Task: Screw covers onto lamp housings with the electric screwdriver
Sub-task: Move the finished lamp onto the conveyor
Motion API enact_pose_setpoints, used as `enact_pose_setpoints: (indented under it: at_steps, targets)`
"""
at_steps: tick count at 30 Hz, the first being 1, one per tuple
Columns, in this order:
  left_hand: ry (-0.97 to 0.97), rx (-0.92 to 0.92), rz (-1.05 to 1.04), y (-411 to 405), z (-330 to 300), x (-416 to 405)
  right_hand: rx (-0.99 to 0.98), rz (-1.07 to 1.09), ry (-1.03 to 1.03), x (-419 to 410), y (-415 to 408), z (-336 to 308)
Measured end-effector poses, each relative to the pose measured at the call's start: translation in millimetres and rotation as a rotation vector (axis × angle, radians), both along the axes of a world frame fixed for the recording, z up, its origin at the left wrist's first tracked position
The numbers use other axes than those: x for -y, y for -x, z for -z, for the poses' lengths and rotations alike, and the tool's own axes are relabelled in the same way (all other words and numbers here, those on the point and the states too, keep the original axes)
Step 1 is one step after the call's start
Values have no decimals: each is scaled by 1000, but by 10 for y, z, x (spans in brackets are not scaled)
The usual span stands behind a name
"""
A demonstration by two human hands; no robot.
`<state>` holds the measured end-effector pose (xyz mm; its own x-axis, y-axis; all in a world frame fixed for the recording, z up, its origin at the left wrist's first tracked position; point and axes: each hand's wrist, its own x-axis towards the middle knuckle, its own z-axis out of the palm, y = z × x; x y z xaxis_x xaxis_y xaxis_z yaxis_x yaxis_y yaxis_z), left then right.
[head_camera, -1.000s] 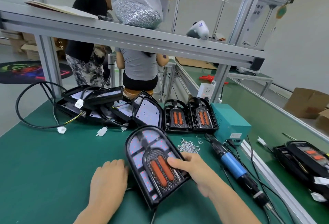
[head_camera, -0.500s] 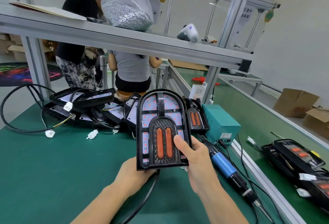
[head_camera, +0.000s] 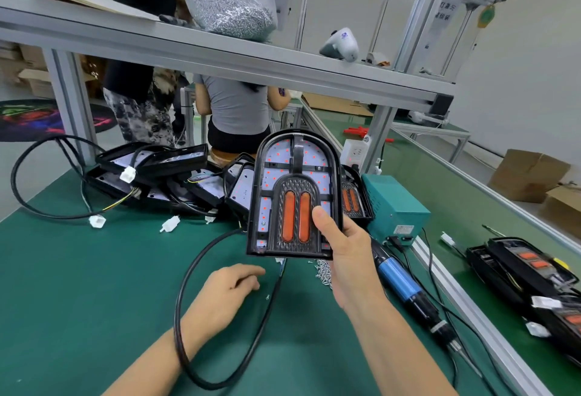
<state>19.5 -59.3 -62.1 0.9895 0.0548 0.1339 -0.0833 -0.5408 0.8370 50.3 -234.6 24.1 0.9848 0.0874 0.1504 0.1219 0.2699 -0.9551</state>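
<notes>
Right now the left hand is resting low on the green table, fingers loosely curled and holding nothing, with a black cable looping round that forearm. Just above and to its right, the right hand is gripping the lamp housing at its lower right corner, thumb pressing the face beside the two orange lenses. The housing is standing upright off the table, long axis vertical, rounded end up, face toward the camera. Beside the right forearm the electric screwdriver is lying on the table, running from the loose screws toward the near right edge. So the right hand is nearer the driver, though it looks busy for now. Farther back, more housings are piling up.
</notes>
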Motion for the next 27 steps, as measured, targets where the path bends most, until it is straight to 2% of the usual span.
enact_pose_setpoints:
  at_steps: [3,6,8,13,16,18,21,25,27]
  targets:
    - [136,-75,61,74,-36,-29,-8,3,16,12,3,41]
    - [113,-106,138,117,-51,-41,-25,1,14,7,7,83]
    - [216,-105,74,107,-63,-63,-38,6,13,1,7,101]
    - [1085,-186,-286,85,-97,-248,-57,0,-4,35,-14,136]
    - [1430,-209,-348,105,-92,-423,-60,-5,-4,53,-24,160]
    - [1553,-230,-372,110,-94,-518,-56,-8,-10,58,-31,160]
    - [1408,-245,-326,116,-131,-620,-51,-10,-12,51,-39,151]
    - [1049,-252,-161,165,-311,-580,-59,-7,-31,47,-56,120]
    - [826,-227,-145,184,-384,-545,-60,-20,-37,46,-63,105]
